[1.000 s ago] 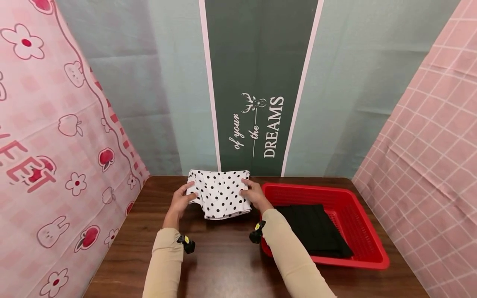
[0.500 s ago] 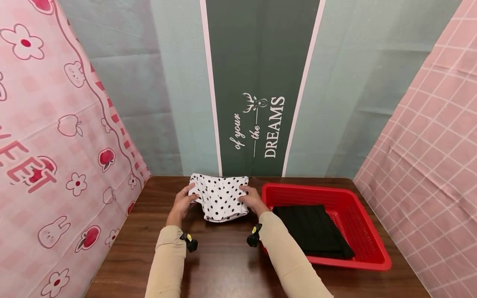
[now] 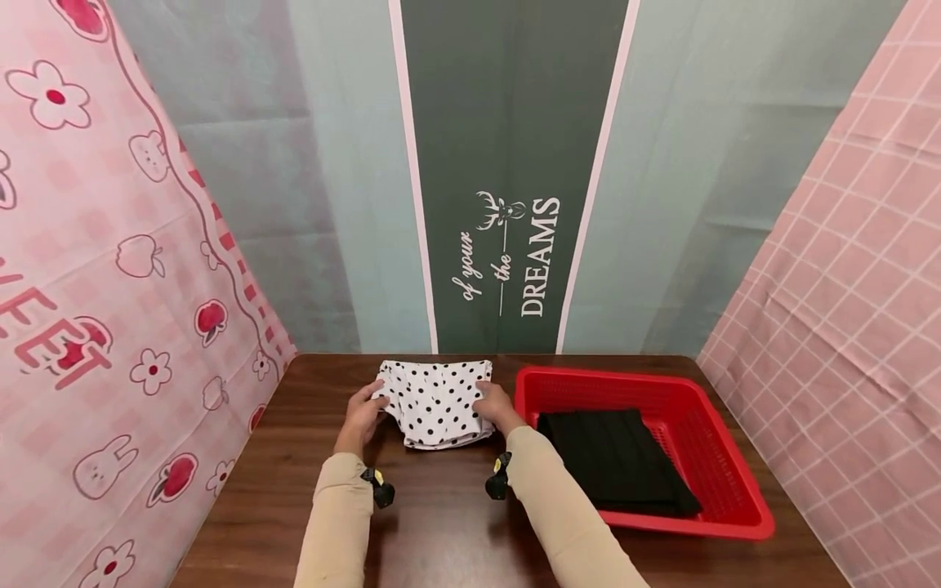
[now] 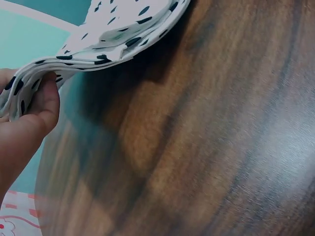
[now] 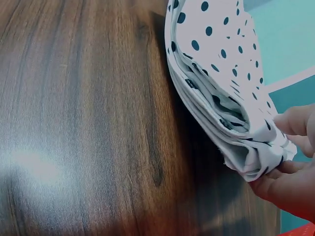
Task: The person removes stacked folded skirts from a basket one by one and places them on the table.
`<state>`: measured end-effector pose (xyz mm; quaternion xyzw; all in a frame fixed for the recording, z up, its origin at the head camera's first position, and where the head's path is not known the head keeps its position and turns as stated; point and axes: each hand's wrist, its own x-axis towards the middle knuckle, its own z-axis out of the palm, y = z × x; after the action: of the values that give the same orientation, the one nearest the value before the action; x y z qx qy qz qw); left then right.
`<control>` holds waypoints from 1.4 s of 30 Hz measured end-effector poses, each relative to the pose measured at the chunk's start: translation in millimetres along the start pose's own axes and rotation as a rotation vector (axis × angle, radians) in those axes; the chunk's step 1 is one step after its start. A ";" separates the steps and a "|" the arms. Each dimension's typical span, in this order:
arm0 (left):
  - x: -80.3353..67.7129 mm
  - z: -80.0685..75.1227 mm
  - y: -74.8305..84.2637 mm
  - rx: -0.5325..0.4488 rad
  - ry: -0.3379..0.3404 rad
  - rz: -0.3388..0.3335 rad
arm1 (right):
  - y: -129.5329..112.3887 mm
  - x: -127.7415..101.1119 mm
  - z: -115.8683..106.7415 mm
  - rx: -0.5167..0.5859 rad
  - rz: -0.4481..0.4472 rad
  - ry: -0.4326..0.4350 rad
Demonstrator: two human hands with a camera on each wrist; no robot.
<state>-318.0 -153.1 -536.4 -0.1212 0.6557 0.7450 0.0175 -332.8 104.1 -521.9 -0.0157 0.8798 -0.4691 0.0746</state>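
A white cloth garment with black polka dots [image 3: 437, 404], folded into several layers, is held between both hands near the table's back edge. My left hand [image 3: 361, 415] pinches its left side, thumb beneath and fingers mostly hidden behind the cloth in the left wrist view. On the opposite side, my right hand [image 3: 496, 406] grips the folded layers between thumb and fingers. The right wrist view shows the stacked folds of the polka-dot garment [image 5: 221, 69] and a shadow under them. Its exact kind of clothing cannot be told.
A red plastic basket [image 3: 735, 482] stands on the right of the brown wooden table [image 3: 434, 523], close to my right forearm. Folded black cloth [image 3: 617, 461] lies inside it. Curtains hang behind the table and on both sides.
Both hands have brought the polka-dot garment down and slightly nearer, lower toward the tabletop. The grip on each side stays. The basket and black cloth have not moved.
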 end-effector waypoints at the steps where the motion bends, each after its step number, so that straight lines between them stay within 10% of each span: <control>1: -0.9 -0.9 -1.0 -0.009 0.012 -0.002 | -0.8 -2.0 -0.7 0.001 0.003 -0.014; 19: -2.0 -17.4 -3.8 0.104 0.052 -0.025 | 15.1 17.8 -1.5 0.124 0.012 -0.151; 42: -11.0 -29.9 -5.4 -0.037 0.043 0.020 | -7.4 6.3 -4.4 0.249 0.000 -0.058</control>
<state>-301.6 -180.2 -542.7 -0.1310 0.6434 0.7542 -0.0066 -339.9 103.0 -514.0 -0.0199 0.8123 -0.5740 0.1015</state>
